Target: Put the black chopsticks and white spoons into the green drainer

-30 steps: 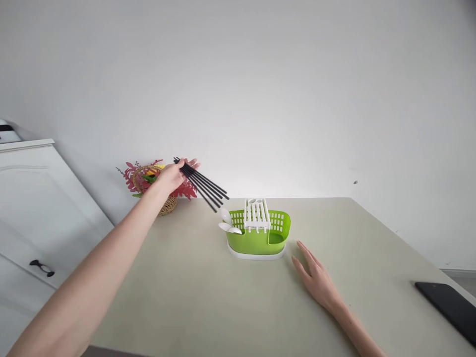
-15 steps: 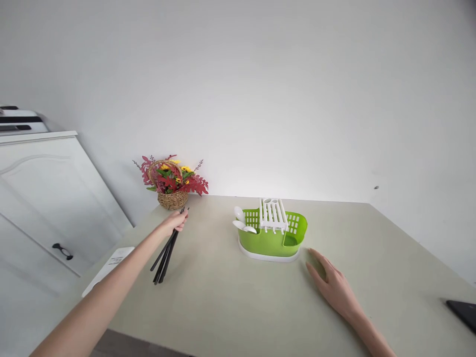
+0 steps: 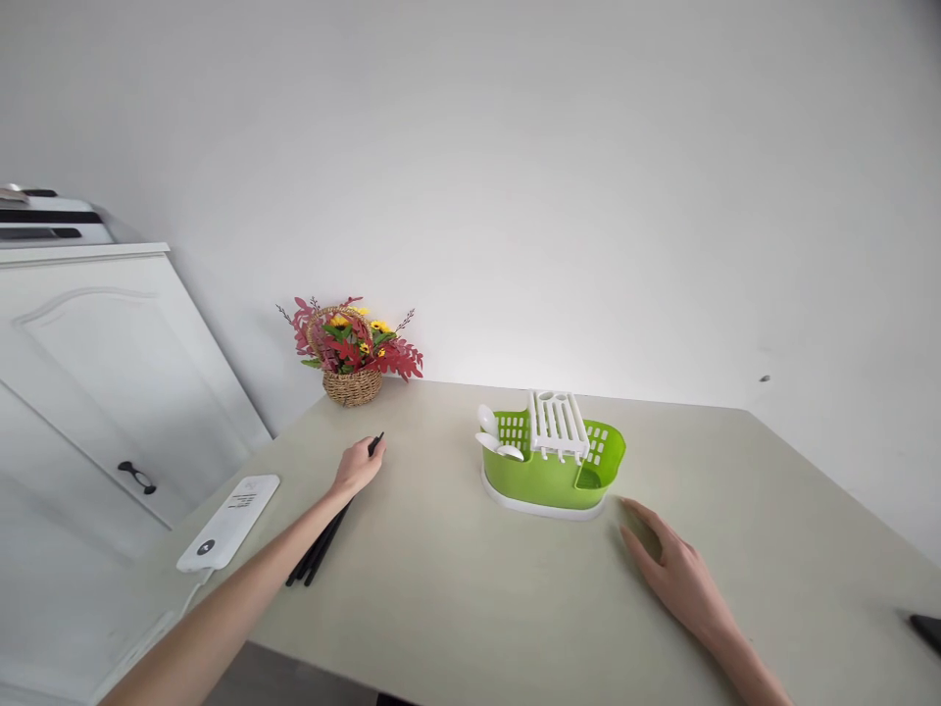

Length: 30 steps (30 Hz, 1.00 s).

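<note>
My left hand (image 3: 359, 465) is closed around a bundle of black chopsticks (image 3: 320, 552) on the left of the table. Their thicker ends slant down toward me, and the tips poke out past my fingers. My right hand (image 3: 677, 579) rests with thumb and fingers apart, just right of a green cutlery basket (image 3: 540, 480) on a white base. It holds nothing. Across the middle of the basket sits a white slotted rack (image 3: 559, 424) with small hooks. Several white spoons (image 3: 487, 420) stand in the basket's left compartment, bowls up.
A wicker basket of artificial flowers (image 3: 353, 387) stands at the back left by the wall. Left of my forearm lies a white power bank-like device (image 3: 231, 520) with a cable. A white cabinet (image 3: 95, 392) borders the table's left side. A dark flat object (image 3: 927, 630) lies at the right edge.
My left hand has come back toward me with the chopsticks, which now lie closer together and lower. My right hand keeps its place beside the basket. The view has shifted slightly left.
</note>
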{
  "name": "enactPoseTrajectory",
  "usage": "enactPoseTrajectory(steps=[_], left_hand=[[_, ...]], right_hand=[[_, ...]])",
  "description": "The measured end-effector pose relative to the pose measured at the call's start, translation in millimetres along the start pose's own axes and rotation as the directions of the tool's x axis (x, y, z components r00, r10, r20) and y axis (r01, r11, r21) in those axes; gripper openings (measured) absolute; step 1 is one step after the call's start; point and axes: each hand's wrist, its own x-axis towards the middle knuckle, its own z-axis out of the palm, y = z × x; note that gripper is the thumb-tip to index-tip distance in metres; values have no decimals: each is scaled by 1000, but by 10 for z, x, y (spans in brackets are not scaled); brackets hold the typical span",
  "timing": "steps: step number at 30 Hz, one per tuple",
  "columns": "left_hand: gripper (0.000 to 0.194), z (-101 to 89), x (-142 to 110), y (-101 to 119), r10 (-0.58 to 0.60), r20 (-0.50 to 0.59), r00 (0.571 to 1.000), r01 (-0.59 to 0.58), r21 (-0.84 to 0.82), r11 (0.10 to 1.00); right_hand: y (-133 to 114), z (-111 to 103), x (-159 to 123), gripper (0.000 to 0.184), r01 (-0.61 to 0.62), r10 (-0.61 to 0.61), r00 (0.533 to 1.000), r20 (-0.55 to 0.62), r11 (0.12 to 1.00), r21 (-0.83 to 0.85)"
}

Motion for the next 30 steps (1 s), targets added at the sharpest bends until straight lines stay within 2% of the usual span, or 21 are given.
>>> enactPoseTrajectory(steps=[6,12,20,30], left_hand=[[20,65,33,-114,-4,-40,999,10,143,990],[19,163,38,-154,46,-62,997,-33,198,980],[16,304,99,-208,210,-80,975,-191,192,962],[12,395,166,-335,277,-143,950,-259,134,957]], right_hand=[[-3,-6,-2,56,-36,36,999,24,999,-8],[3,-18,-22,55,-44,44,998,39,999,-15],[2,-27,-17,56,-39,40,999,27,999,-32],[27,-37,-27,54,-12,13,1000,14,999,-51]])
